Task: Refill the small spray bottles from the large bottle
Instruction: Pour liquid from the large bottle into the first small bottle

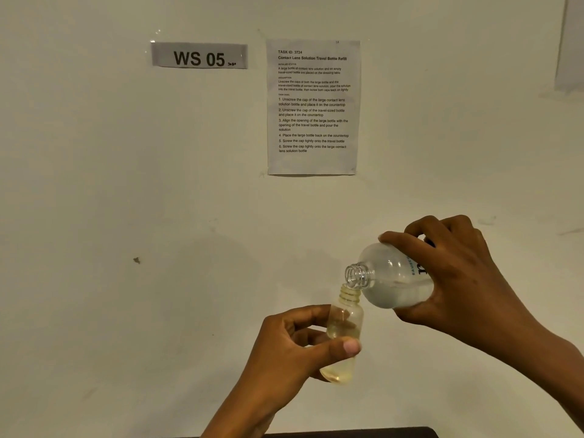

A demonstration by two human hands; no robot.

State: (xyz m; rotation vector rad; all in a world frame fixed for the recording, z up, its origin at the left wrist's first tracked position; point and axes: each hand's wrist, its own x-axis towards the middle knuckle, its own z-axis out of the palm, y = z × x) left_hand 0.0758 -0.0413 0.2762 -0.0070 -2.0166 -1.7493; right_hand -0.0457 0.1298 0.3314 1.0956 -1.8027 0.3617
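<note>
Our left hand (294, 346) pinches the small bottle (344, 327) between thumb and fingers, uncapped and nearly upright. Our right hand (458, 279) grips the large bottle (388, 276), tipped with its open mouth just over the small neck. Behind hang a sheet (313, 105) and a sign (199, 56).

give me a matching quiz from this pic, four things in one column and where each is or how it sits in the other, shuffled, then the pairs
Things
1. large clear plastic bottle
2. small yellowish transparent bottle
3. grey strip label reading WS 05
4. white printed task sheet

Places or states
a. on the wall, left of the other paper
b. tipped over, open neck pointing down, gripped by the right hand
c. open neck up, held by the left hand
d. on the wall, right of the other paper, with numbered steps

Pairs: 1-b, 2-c, 3-a, 4-d
</note>
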